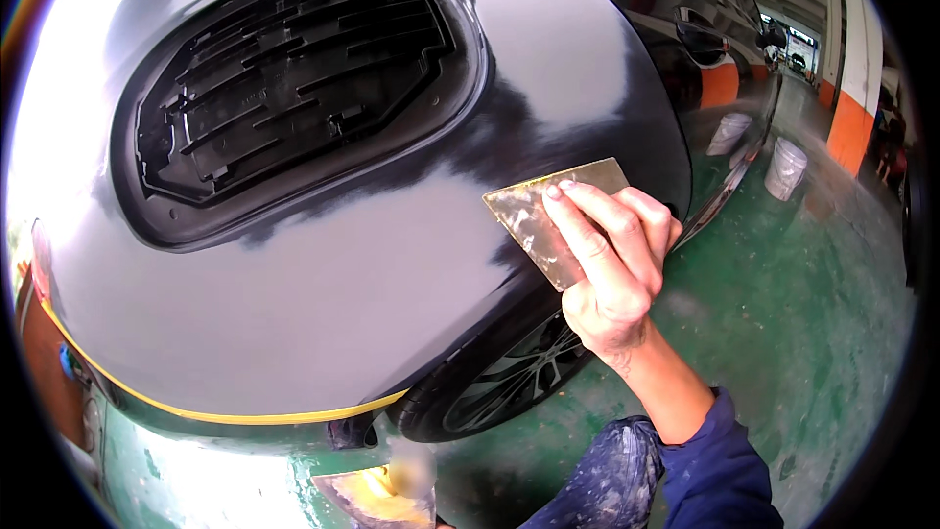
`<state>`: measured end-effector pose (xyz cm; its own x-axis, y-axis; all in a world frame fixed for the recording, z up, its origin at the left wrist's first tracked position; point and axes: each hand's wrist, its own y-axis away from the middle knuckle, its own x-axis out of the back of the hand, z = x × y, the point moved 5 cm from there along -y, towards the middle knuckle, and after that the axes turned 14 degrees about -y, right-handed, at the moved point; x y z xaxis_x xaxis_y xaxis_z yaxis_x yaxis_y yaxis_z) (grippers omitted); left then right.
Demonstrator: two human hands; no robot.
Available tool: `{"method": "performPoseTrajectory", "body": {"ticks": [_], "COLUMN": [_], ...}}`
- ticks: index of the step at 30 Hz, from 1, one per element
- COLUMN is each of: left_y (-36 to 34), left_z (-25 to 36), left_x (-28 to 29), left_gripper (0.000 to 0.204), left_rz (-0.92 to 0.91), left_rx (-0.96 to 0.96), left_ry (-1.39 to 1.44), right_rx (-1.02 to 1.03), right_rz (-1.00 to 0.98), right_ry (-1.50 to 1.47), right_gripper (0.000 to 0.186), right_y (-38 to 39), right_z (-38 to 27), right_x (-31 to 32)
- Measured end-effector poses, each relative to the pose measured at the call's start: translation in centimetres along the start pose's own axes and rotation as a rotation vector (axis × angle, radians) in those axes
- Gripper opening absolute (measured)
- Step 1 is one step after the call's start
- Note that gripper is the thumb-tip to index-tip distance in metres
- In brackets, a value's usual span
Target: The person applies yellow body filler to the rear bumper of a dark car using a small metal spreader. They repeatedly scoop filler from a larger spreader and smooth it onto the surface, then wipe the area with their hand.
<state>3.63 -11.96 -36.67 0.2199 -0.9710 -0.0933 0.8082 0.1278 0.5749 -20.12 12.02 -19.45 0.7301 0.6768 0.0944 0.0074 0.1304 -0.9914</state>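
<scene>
My right hand grips a thin, flat metal spreader, held against the dark lower part of the car's rear side panel. The panel has matte grey areas with patchy black edges and a recessed black opening. Yellow tape runs along its lower edge. At the bottom of the picture, my left hand, mostly cut off, holds a flat board with yellow putty on it. Part of the board is blurred.
The car's wheel sits under the panel, with green floor beside it. A white bucket stands to the right near an orange and white pillar. My clothed leg is below.
</scene>
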Motion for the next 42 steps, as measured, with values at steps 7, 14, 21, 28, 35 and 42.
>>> {"method": "performPoseTrajectory", "body": {"ticks": [7, 14, 21, 28, 35, 42], "left_y": [-0.4, 0.0, 0.2, 1.5, 1.1, 1.2], "left_z": [0.2, 0.5, -0.5, 0.9, 0.7, -0.2], "left_x": [0.2, 0.5, 0.8, -0.8, -1.6, -1.7], "left_gripper": [0.025, 0.024, 0.026, 0.025, 0.026, 0.012], "left_rz": [0.012, -0.024, -0.013, -0.097, -0.092, -0.045], "left_rx": [0.014, -0.064, -0.044, -0.075, -0.017, -0.070], "left_ry": [0.003, 0.009, 0.025, 0.008, -0.035, -0.002], "right_rx": [-0.009, 0.001, -0.019, -0.453, -0.695, -0.056], "right_rz": [-0.083, -0.006, -0.109, 0.104, 0.170, -0.058], "right_ry": [-0.010, -0.001, -0.013, -0.271, -0.586, -0.097], "right_gripper": [0.031, 0.028, 0.032, 0.028, 0.018, 0.030], "right_y": [1.1, -0.2, 1.1, 2.9, 8.3, 5.2], "right_z": [-0.8, 0.0, -1.1, -2.4, -1.7, -2.6], "right_x": [0.2, 0.2, 0.7, 6.9, 6.3, 3.3]}}
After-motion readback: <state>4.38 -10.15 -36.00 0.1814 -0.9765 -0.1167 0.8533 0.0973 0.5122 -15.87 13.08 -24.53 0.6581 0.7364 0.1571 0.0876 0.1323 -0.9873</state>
